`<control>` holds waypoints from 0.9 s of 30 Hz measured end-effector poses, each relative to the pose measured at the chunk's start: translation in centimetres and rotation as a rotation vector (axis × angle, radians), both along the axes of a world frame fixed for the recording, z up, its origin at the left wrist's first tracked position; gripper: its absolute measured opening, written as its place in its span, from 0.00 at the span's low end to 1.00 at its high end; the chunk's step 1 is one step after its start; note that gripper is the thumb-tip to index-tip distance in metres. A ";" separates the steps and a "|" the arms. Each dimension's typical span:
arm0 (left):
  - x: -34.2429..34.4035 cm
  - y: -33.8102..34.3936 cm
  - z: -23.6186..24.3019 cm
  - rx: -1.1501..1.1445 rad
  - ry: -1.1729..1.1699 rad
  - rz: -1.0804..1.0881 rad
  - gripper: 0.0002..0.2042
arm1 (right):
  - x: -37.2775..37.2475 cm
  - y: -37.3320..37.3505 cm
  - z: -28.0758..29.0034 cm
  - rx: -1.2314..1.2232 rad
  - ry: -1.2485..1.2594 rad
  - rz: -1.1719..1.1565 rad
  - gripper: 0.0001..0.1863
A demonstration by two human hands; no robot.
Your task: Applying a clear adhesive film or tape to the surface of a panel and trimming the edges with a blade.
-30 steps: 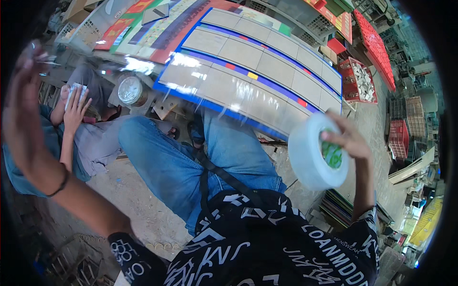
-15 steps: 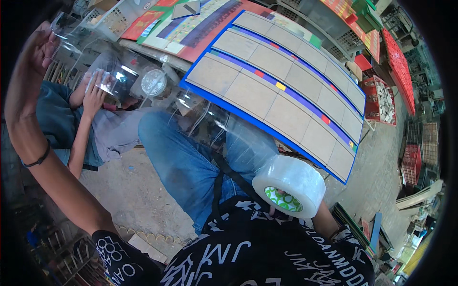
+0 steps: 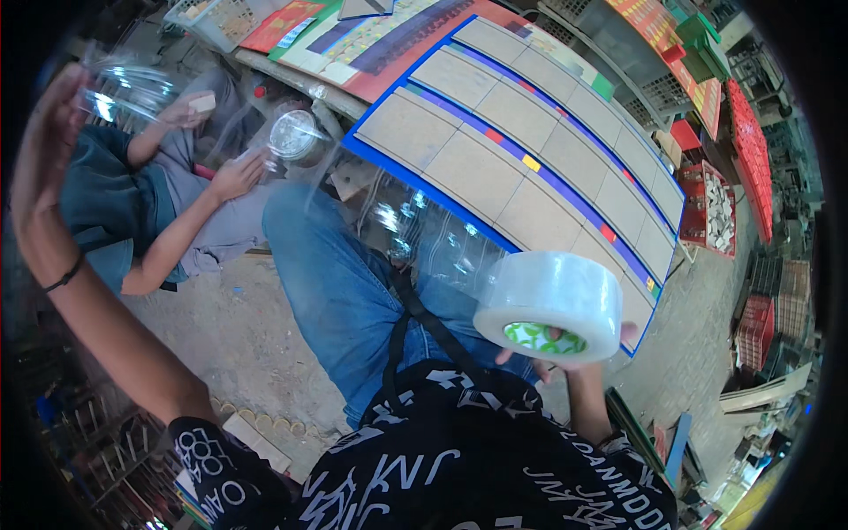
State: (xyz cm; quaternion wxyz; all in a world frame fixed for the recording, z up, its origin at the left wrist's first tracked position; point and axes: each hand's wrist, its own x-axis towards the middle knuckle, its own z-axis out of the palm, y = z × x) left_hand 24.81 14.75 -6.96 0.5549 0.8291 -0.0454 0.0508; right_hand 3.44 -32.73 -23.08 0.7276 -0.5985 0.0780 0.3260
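Observation:
My left hand, partly smeared by motion, is raised at the far left and holds the free end of a wide clear tape. The stretched clear tape runs across above my knees to a thick roll of clear packing tape with a green and white core. My right hand grips that roll from below, with fingers in its core; most of the hand is hidden behind the roll. Just beyond the tape lies a blue-edged panel of beige tiles with purple strips between its rows.
A co-worker sits at the left, holding a small pale block in one hand. A round clear-lidded tub stands between us. Printed colourful boards lie under the panel. A red crate with pale pieces stands at the right.
The roll has moved slightly right and tilted, and my left hand has dropped a little. The co-worker's hands have parted, one now showing a pale block. The view has shifted slightly.

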 end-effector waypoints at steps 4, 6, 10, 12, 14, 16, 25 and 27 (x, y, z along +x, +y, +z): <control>-1.4 -3.8 -7.5 -0.075 0.080 -0.095 0.12 | -9.2 -4.9 1.5 -0.079 -0.062 -0.039 0.32; -1.0 -6.4 -8.3 -0.123 0.121 -0.153 0.07 | -2.1 -6.3 2.5 -0.118 -0.100 -0.074 0.32; 0.4 -7.5 -10.4 -0.211 0.222 -0.263 0.05 | -5.2 -11.9 3.7 -0.139 -0.186 -0.114 0.34; 1.2 -8.9 -12.3 -0.293 0.263 -0.289 0.04 | -7.0 -13.7 4.5 -0.162 -0.225 -0.160 0.34; 2.2 -11.0 -14.1 -0.329 0.275 -0.246 0.03 | -7.4 -14.6 4.8 -0.178 -0.250 -0.194 0.34; 2.5 -12.2 -14.8 -0.384 0.293 -0.207 0.03 | -7.6 -16.4 5.9 -0.577 -0.153 -0.088 0.43; 4.6 -12.9 -16.6 -0.438 0.288 -0.303 0.02 | -7.9 -15.6 10.0 -1.327 -0.037 0.133 0.41; 5.5 -13.9 -16.8 -0.516 0.319 -0.330 0.02 | -10.9 -18.3 9.1 -1.449 -0.402 0.142 0.43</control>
